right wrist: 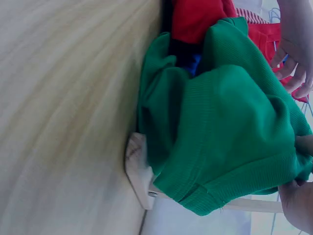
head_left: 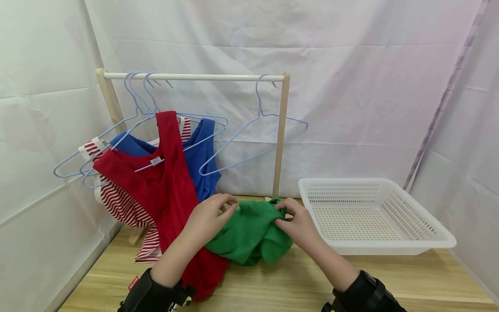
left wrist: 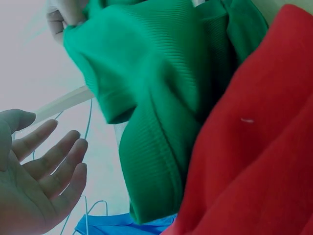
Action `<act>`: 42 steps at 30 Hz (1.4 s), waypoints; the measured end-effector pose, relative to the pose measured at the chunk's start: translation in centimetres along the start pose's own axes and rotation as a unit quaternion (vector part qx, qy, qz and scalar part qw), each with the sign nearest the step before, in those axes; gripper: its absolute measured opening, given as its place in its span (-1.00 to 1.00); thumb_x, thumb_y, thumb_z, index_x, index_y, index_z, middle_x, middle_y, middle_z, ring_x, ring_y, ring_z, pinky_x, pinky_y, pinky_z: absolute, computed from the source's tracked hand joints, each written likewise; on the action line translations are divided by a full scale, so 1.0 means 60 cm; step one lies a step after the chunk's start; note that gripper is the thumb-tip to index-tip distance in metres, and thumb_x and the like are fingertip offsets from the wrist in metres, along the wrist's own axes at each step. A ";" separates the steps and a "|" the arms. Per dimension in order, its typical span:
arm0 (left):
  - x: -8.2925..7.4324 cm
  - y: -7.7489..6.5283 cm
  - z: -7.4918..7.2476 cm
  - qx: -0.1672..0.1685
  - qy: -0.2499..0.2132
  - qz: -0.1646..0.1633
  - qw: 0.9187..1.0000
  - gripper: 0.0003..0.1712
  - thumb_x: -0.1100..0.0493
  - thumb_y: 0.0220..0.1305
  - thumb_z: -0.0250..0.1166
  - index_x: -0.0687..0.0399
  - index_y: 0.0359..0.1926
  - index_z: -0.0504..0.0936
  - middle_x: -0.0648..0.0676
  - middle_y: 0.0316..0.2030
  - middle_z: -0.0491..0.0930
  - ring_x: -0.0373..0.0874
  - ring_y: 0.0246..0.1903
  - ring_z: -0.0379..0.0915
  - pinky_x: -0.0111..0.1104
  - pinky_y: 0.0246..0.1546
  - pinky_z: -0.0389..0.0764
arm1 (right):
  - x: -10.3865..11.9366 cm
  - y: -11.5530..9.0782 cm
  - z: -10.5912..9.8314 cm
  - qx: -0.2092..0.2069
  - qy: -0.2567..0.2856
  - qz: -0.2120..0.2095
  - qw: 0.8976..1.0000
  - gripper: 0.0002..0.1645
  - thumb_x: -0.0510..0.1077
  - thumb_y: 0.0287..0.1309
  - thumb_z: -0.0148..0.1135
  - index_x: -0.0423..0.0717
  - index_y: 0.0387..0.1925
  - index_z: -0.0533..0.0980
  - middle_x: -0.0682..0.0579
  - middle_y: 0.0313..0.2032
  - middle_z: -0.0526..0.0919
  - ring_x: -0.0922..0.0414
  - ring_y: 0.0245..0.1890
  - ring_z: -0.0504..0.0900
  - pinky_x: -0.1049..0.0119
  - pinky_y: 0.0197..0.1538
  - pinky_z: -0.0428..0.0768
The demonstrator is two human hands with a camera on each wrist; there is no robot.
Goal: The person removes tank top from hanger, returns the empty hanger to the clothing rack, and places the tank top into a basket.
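Observation:
A bunched green ribbed garment (head_left: pixel 249 234) hangs from my right hand (head_left: pixel 298 221), whose thumb and fingers pinch its upper edge. My left hand (head_left: pixel 212 219) is beside the garment's left side. In the left wrist view that hand (left wrist: pixel 46 171) has its fingers spread, apart from the green cloth (left wrist: pixel 151 63) and holding nothing. The right wrist view shows the right thumb and fingers (right wrist: pixel 298 196) on the cloth's edge (right wrist: pixel 234 132). Just left of my hands, a red sleeveless top (head_left: pixel 171 173) hangs on a light blue hanger.
A blue top (head_left: pixel 204 160) and a red-and-white striped shirt (head_left: pixel 124 203) hang behind the red one on the wooden rack (head_left: pixel 195 77). One bare hanger (head_left: pixel 241 130) is at the rack's right end. A white plastic basket (head_left: pixel 390 247) stands on the wooden table (head_left: pixel 312 286) at right.

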State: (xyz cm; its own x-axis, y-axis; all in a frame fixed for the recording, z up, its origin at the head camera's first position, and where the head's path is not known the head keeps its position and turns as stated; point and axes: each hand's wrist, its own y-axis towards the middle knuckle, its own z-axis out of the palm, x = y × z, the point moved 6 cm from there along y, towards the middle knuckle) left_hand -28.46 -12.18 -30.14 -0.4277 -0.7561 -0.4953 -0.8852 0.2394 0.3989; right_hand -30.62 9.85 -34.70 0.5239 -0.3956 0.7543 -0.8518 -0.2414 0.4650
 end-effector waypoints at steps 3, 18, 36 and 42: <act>-0.003 -0.003 -0.002 -0.005 -0.010 -0.001 1.000 -0.85 0.02 0.24 0.14 -0.21 -0.17 0.55 -0.19 -0.23 0.50 -0.28 -0.33 0.40 -0.32 -0.33 0.52 | 0.029 -0.003 -0.015 -0.022 0.026 -0.010 0.999 -0.68 -0.38 -0.01 0.20 0.12 -0.31 0.48 0.09 -0.25 0.46 0.19 -0.20 0.50 0.27 -0.25 0.59; -0.019 -0.013 -0.011 -0.018 -0.023 0.008 1.000 -0.86 0.04 0.24 0.11 -0.31 -0.18 0.52 -0.26 -0.25 0.48 -0.27 -0.28 0.41 -0.38 -0.35 0.52 | 0.140 -0.004 -0.123 -0.121 0.002 -0.084 0.989 -0.77 -0.45 0.00 0.15 -0.18 -0.27 0.47 -0.04 -0.23 0.49 0.19 -0.25 0.52 0.45 -0.32 0.56; -0.058 0.001 0.006 -0.013 0.000 0.041 0.999 -0.82 0.02 0.25 0.11 -0.22 -0.14 0.54 -0.18 -0.19 0.52 -0.27 -0.30 0.43 -0.31 -0.31 0.53 | 0.145 0.019 -0.267 -0.215 -0.073 -0.187 0.956 -0.77 -0.51 -0.09 0.15 -0.27 -0.33 0.49 0.03 -0.19 0.50 0.18 -0.26 0.54 0.59 -0.33 0.48; -0.069 0.008 0.018 0.007 0.008 0.051 0.999 -0.80 -0.02 0.27 0.08 -0.21 -0.12 0.53 -0.15 -0.17 0.52 -0.27 -0.30 0.44 -0.32 -0.34 0.54 | 0.161 0.027 -0.318 -0.255 -0.074 -0.186 0.946 -0.80 -0.48 -0.07 0.16 -0.35 -0.30 0.47 0.06 -0.23 0.51 0.19 -0.29 0.54 0.60 -0.37 0.47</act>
State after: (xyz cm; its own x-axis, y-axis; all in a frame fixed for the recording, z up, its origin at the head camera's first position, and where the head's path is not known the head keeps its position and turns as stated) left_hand -27.32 -8.27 -28.72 -0.5137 -0.7367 -0.4398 -0.8393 0.3251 0.4358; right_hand -26.91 22.53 -17.82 0.7486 -0.4964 0.4396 -0.4777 0.0561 0.8767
